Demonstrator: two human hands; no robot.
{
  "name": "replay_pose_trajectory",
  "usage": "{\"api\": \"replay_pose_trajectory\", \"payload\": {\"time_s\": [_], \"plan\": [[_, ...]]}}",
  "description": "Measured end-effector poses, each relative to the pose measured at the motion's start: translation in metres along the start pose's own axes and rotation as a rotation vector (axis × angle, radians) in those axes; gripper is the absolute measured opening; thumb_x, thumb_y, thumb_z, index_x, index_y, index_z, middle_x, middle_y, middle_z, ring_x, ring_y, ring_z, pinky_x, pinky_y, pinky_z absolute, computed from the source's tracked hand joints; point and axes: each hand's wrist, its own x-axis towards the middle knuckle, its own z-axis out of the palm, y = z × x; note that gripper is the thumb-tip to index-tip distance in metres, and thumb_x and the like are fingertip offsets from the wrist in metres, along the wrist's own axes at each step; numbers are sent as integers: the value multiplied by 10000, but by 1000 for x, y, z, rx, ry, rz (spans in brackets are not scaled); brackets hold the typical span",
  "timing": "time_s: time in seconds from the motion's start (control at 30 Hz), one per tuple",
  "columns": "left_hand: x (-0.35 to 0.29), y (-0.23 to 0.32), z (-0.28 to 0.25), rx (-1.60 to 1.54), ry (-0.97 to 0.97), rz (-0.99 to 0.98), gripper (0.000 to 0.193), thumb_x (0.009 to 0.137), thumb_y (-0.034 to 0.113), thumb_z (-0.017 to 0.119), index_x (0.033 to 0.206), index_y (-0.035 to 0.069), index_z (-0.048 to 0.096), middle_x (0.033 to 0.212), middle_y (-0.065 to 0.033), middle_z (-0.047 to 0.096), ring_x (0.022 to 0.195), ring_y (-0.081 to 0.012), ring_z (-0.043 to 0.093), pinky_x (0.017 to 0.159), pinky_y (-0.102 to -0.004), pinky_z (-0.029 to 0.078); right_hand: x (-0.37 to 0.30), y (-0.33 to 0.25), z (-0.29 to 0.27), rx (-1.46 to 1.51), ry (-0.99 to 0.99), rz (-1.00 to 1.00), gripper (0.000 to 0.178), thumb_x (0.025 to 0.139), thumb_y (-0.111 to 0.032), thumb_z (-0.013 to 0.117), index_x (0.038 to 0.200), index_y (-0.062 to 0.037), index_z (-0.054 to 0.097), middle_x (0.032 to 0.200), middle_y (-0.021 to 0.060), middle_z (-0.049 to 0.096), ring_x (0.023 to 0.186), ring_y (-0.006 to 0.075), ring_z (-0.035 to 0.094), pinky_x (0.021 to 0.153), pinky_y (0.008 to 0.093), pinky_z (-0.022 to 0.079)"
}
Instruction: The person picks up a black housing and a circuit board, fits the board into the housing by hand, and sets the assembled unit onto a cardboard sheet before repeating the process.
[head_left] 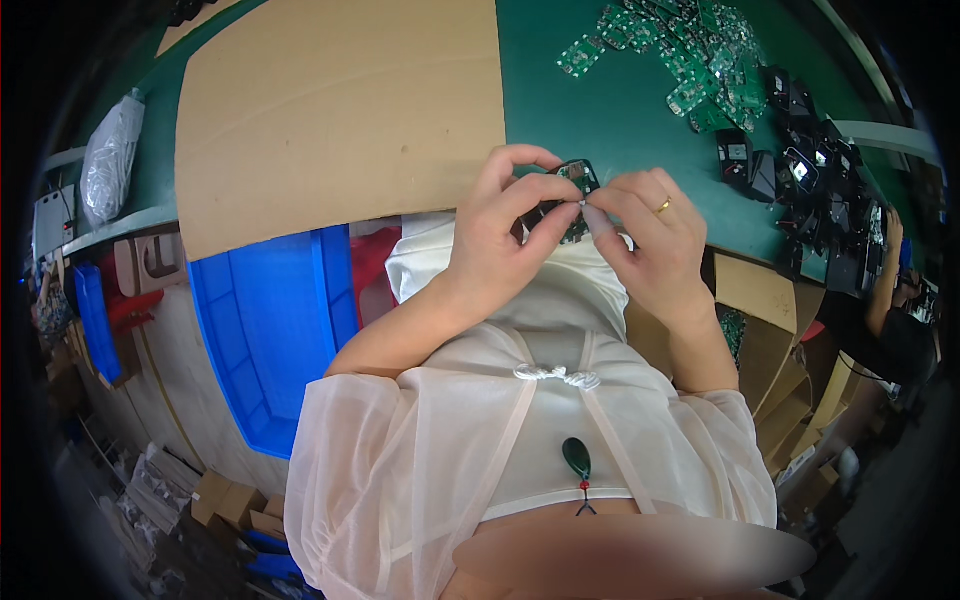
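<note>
Just beyond my lap, at the front edge of the green table, my left hand (500, 225) grips a small black casing with a green circuit board (575, 173) in it. Its thumb and fingers close round the near left side, hiding much of the casing. My right hand (652, 228), a ring on one finger, pinches at the board's near edge. A tiny whitish bit shows where the thumbs and fingertips of both hands meet; it is too small to name. Loose green circuit boards (695, 60) lie heaped at the far right, with a pile of black casings (795, 165) beside them.
A large cardboard sheet (340, 110) covers the table's left part. Below its edge stands a blue bin (275, 330). A plastic-wrapped bundle (110, 155) lies at far left. An open cardboard box (755, 290) is by my right arm; another person's arm (890, 260) reaches in at far right.
</note>
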Motion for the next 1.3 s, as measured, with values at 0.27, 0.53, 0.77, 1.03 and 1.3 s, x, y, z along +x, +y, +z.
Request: {"api": "replay_pose_trajectory", "payload": {"time_s": [0.27,0.53,0.77,1.03,1.3], "plan": [[-1,-6,-1,-320,-90,-200,121,776,0,595,889,42,590,920,-42,505,754,-94,476,581,-199,391,-11,-9,10,281,72,220,176,674,60,657,818,-24,602,766,84,574,644,195,566,493,271,453],[-2,10,-2,-328,-25,-334,293,799,5,569,1085,51,527,959,-43,503,718,-86,494,582,-198,406,-12,-4,-1,181,58,70,200,649,64,664,824,-3,596,730,97,570,612,205,557,507,279,448],[-1,4,0,-140,41,-117,304,756,32,607,1052,50,540,908,-85,518,702,-175,520,583,-252,428,-9,0,0,121,20,-47,241,599,58,669,818,-8,593,740,83,564,596,220,541,495,296,428],[0,8,-2,-52,45,-74,306,744,33,612,1042,46,544,920,-100,523,741,-220,540,624,-285,449,-6,1,-4,52,-64,-138,320,557,51,660,867,4,593,779,86,553,631,231,537,509,312,436],[1,10,-4,-1,48,-44,309,743,30,611,1044,54,545,927,-89,515,729,-203,551,598,-276,457,-3,-1,-6,-6,-93,-200,346,535,42,650,873,15,583,782,84,539,617,225,525,497,309,430]]}}
